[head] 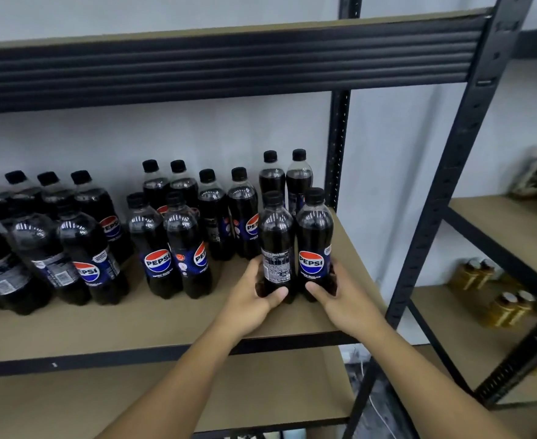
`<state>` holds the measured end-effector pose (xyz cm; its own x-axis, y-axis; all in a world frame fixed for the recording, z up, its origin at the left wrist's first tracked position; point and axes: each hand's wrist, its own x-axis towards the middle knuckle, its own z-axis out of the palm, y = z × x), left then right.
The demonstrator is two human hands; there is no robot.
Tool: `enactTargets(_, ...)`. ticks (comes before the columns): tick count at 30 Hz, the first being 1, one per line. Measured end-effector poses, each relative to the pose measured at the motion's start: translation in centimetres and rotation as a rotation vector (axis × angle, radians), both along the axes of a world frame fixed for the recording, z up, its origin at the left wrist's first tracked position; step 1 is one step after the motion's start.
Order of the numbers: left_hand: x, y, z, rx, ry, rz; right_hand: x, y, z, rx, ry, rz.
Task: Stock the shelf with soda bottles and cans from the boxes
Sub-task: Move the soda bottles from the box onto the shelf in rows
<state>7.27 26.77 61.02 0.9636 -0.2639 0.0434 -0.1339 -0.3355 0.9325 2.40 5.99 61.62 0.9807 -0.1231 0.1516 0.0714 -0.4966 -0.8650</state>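
Nearest, the lower shelf (118, 403) is showing its brown board and dark front rail. Above it, at the right end of the shelf (153, 327) and near its front edge, the left hand (254, 299) is gripping the left bottle (276, 236) round its base, with the thumb lying across the front and the fingers wrapping behind. The right hand (344, 304) is gripping the right bottle (314, 229) the same way, thumb in front at the foot. The two bottles are standing upright and touching side by side. Whether they are resting fully on the board I cannot tell, since the hands are covering their feet. Each is a clear plastic bottle filled with dark cola nearly to the shoulder, wearing a black cap and a black-and-blue label. The left one is turning its white small print and barcode forward, and the right one is showing the red, white and blue Pepsi roundel. Just behind them two like bottles (284, 182) are standing near the back. To the left, more small bottles (178, 245) are standing in pairs, front to back, and farther left larger bottles (80, 248) of the same cola are crowding together, all capped in black. Overhead the upper shelf (229, 64) is showing its dark ribbed rail, and a white wall (166, 134) is lying behind. Off to the right, blurred gold-coloured jars (479, 274) are sitting on another rack (508, 226).
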Motion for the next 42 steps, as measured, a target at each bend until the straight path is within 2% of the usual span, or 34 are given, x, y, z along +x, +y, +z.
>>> enactTargets(7, -1.2, -0.1, 0.9, 0.02, 0.128, -0.146, -2.8, -1.2, 0.0, -0.044, -0.05, -0.06)
enactTargets(13, -2.5, -1.5, 1.1, 0.121, -0.023, -0.049, -3.2, -1.2, -0.2, -0.022, -0.044, -0.05)
enactTargets(18, -2.5, 0.1, 0.6, -0.055, 0.097, -0.109, -3.2, -1.6, -0.8, -0.014, -0.015, -0.039)
enactTargets(23, -2.8, -0.4, 0.9, 0.018, 0.024, -0.084, -2.9, -1.5, -1.4, 0.004, -0.011, -0.059)
enactTargets(28, -2.7, 0.5, 0.3, -0.124, 0.089, -0.144, -2.9, -1.8, -1.5, -0.015, -0.016, -0.034)
enactTargets(33, -2.8, 0.3, 0.5, 0.04, -0.012, -0.12, -3.3, -1.4, -1.0, -0.023, -0.019, -0.033)
enactTargets(37, -2.8, 0.1, 0.3, -0.01, -0.036, -0.107, -3.4, -1.2, -1.0, -0.092, -0.064, -0.06)
enactTargets(42, -2.7, 0.4, -0.4, -0.017, -0.014, -0.112, -3.6, -1.4, -1.0, -0.084, -0.053, -0.035)
